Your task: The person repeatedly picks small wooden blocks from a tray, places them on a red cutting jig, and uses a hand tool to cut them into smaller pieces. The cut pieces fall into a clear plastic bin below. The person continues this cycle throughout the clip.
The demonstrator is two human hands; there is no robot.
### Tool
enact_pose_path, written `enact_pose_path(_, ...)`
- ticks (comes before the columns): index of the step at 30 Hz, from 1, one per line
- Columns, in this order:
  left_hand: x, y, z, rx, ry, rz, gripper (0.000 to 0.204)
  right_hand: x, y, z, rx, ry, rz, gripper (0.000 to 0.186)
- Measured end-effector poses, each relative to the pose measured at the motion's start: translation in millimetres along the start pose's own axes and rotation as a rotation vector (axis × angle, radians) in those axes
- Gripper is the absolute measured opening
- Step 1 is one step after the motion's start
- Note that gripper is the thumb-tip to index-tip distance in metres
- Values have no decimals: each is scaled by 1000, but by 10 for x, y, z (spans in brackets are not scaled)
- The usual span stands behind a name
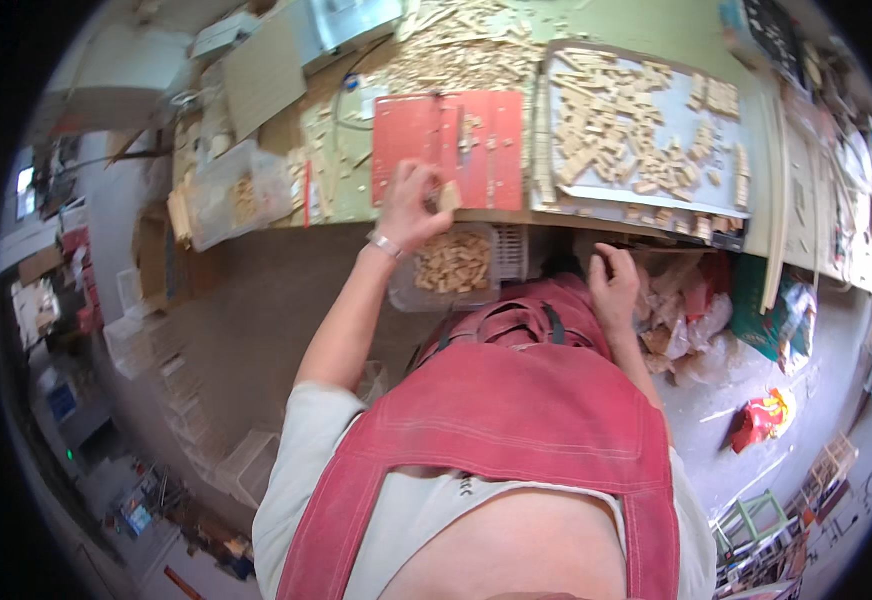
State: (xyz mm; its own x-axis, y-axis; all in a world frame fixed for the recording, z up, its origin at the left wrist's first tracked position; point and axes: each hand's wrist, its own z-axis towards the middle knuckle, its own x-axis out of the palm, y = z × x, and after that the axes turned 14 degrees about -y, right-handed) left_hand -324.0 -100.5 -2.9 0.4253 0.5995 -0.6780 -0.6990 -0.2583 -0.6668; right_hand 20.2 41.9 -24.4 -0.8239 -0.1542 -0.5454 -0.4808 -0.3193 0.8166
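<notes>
Block, pale wood [450, 196], one: upper middle of the frame, at the fingertips of the left hand [411, 205], over the lower edge of the red plate [404, 125]. Grip, left: thumb and fingers together, clamped on the block as far as I can make out. Grip, right: fingers of the right hand [613, 285] loosely curled; I see nothing in them, but the palm is turned from me and I cannot tell.

Handling, as I judge it: I would pinch the block by its flat faces, keeping one end free so that it can be turned without a regrip. I would raise the wrist enough to clear the rim of the clear box [399, 297], centre of the frame, filled with wooden pieces [453, 262], and keep knuckles off the small pieces [470, 130] on the plate. A light hold should suffice; a hard squeeze could skew the block.

Pose, left: forearm rising from lower left, metal band [386, 244] at the wrist, hand bent over the front edge of the bench [636, 18]. Pose, right: forearm upright beside the red apron [516, 410], right of centre, hand below the bench edge in the frame, well apart from the block.
</notes>
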Motion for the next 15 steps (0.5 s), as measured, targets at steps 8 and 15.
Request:
enact_pose_path(8, -120, -202, -1191, -297, 178, 25, 42, -321, -263, 306, 85, -23, -12, 15)
enact_pose_path(15, 268, -54, -1668, -519, 287, 350, 64, -773, -618, 1122, 52, -66, -135, 15)
